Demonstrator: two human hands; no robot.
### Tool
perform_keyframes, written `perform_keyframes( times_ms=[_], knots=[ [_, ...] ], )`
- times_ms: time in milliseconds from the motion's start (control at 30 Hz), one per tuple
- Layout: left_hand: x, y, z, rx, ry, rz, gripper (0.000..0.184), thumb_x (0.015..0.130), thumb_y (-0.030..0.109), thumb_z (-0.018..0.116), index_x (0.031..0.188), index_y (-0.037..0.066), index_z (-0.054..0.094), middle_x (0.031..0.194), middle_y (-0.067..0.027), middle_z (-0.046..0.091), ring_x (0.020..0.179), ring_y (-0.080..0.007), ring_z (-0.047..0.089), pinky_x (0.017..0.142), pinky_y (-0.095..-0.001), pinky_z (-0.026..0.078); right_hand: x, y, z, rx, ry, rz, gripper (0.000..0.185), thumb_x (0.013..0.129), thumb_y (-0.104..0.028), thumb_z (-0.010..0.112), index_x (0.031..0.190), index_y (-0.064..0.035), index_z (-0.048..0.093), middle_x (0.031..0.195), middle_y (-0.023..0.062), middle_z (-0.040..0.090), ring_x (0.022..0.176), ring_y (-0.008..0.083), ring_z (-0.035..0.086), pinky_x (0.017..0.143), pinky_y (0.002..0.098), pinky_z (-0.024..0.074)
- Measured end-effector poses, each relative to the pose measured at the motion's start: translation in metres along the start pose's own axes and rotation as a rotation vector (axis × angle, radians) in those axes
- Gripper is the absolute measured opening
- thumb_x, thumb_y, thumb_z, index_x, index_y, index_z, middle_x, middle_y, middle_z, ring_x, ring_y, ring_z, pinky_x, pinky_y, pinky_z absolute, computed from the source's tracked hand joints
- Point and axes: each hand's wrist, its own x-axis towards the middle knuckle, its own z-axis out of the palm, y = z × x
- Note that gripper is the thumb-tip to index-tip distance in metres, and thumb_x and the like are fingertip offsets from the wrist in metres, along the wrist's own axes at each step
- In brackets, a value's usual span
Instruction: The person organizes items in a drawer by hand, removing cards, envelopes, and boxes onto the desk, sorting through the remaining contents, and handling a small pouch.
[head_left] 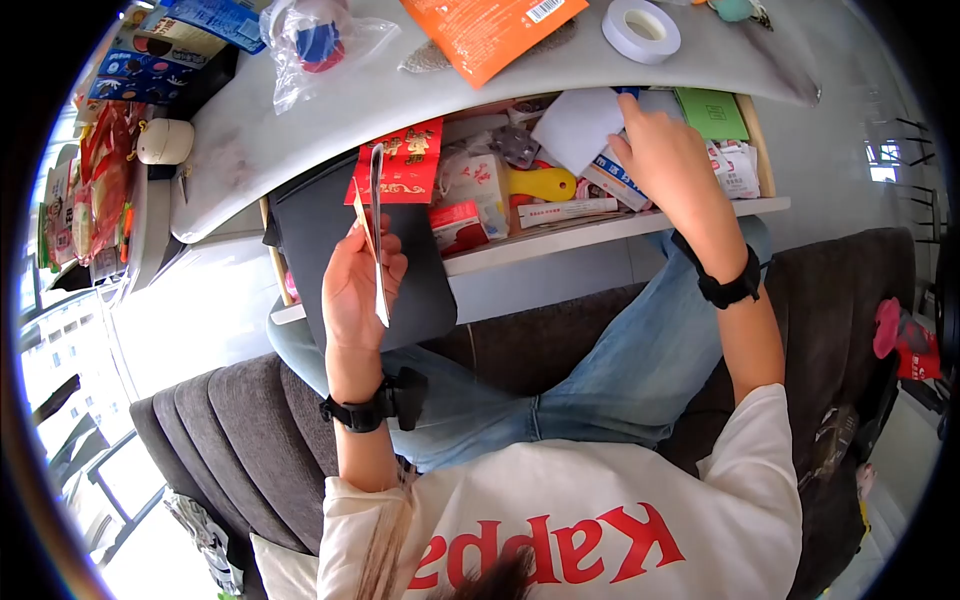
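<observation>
The left hand [358, 285] holds some thin flat pieces [381, 295] between thumb and fingers, closed on them; they are seen on edge, with the long axis going from far to near. Below this hand lies a black case [420, 280], and a red envelope [410, 165] is at its far side. The right hand [665, 150] is over the open drawer [560, 246], with index finger pointing far and thumb a little apart. A white sheet [575, 130] lies in the drawer just to the left of these fingers, so the right hand is the nearer one. I cannot tell if they grip it, nor its long axis. A green booklet [712, 113] lies to the right.
</observation>
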Motion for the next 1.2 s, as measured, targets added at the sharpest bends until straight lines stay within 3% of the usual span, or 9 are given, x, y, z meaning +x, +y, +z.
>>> perform_keyframes(
  times_ms=[133,233,433,600,700,800,867,1100,1200],
  knots=[
    [0.002,-0.001,-0.002,0.100,-0.034,-0.003,0.028,0.094,0.010,0.043,0.119,-0.003,0.046,0.102,-0.0105,0.053,0.081,-0.0162,0.053,0.072,-0.0278,0.050,0.006,-0.021,-0.013,0.038,-0.180,-0.103,0.023,0.080,-0.016,0.061,0.093,-0.0012,0.051,0.078,0.0176,0.063,0.076,0.0366,0.061,0.066,0.0456,0.0478],
    [0.001,-0.010,0.017,0.445,0.052,0.107,0.025,0.094,0.013,0.044,0.112,-0.002,0.051,0.103,-0.0080,0.059,0.092,-0.0135,0.058,0.082,-0.0260,0.047,0.016,-0.034,0.021,0.159,-0.112,-0.524,0.026,0.079,-0.016,0.060,0.100,-0.0018,0.054,0.100,0.0164,0.062,0.095,0.0325,0.058,0.082,0.0420,0.0456],
    [-0.006,-0.021,0.025,0.868,0.095,0.165,0.021,0.092,0.012,0.055,0.106,-0.002,0.058,0.094,-0.0038,0.063,0.086,-0.0075,0.058,0.079,-0.0202,0.045,0.047,-0.045,0.088,0.004,-0.285,-0.505,0.041,0.080,-0.015,0.057,0.119,-0.0049,0.052,0.121,0.0138,0.055,0.117,0.0287,0.048,0.103,0.0389,0.0331],
    [-0.009,-0.030,0.038,1.104,-0.030,0.110,0.019,0.093,0.011,0.055,0.105,-0.004,0.057,0.093,-0.0022,0.062,0.087,-0.0052,0.055,0.080,-0.0197,0.044,0.060,-0.036,0.076,-0.341,-0.572,-0.437,0.036,0.072,-0.016,0.067,0.108,-0.0103,0.061,0.108,0.0065,0.062,0.113,0.0240,0.051,0.101,0.0337,0.0337],
    [-0.006,-0.033,0.032,1.180,-0.228,0.055,0.017,0.093,0.010,0.054,0.102,-0.004,0.056,0.094,-0.0013,0.059,0.089,-0.0054,0.055,0.081,-0.0207,0.044,0.040,-0.007,0.090,-0.334,-0.247,-0.626,0.025,0.068,-0.015,0.068,0.093,-0.0109,0.066,0.101,0.0044,0.063,0.106,0.0199,0.053,0.099,0.0305,0.0335],
    [-0.005,-0.030,0.039,1.413,-0.422,0.119,0.011,0.087,0.003,0.057,0.097,-0.002,0.057,0.093,-0.0082,0.057,0.090,-0.0165,0.057,0.083,-0.0247,0.044,0.031,0.004,0.090,-0.275,-0.144,-0.695,0.017,0.067,-0.014,0.066,0.083,-0.0108,0.067,0.095,0.0020,0.062,0.099,0.0175,0.053,0.095,0.0290,0.0342],
    [-0.006,-0.030,0.046,1.504,-0.511,0.129,0.011,0.082,-0.001,0.057,0.094,0.000,0.059,0.089,-0.0124,0.056,0.088,-0.0266,0.057,0.089,-0.0313,0.043,0.030,0.007,0.085,-0.257,-0.127,-0.669,0.016,0.067,-0.014,0.065,0.083,-0.0103,0.067,0.094,0.0018,0.062,0.099,0.0180,0.053,0.094,0.0297,0.0347],
    [0.005,-0.035,0.053,1.632,-0.758,0.121,0.013,0.077,-0.005,0.057,0.089,-0.003,0.060,0.086,-0.0105,0.060,0.085,-0.0270,0.057,0.094,-0.0406,0.040,0.024,0.008,0.048,-0.242,-0.218,-0.620,0.018,0.067,-0.012,0.064,0.084,-0.0096,0.069,0.099,0.0055,0.060,0.104,0.0195,0.048,0.093,0.0308,0.0346],
    [0.010,-0.035,0.058,1.569,-0.722,0.070,0.013,0.075,-0.006,0.058,0.088,-0.004,0.060,0.084,-0.0114,0.059,0.081,-0.0291,0.055,0.076,-0.0365,0.045,0.022,0.001,0.051,-0.055,-0.245,-0.603,0.032,0.071,-0.011,0.063,0.103,-0.0038,0.062,0.102,0.0081,0.058,0.113,0.0249,0.045,0.098,0.0378,0.0342]
  ],
)
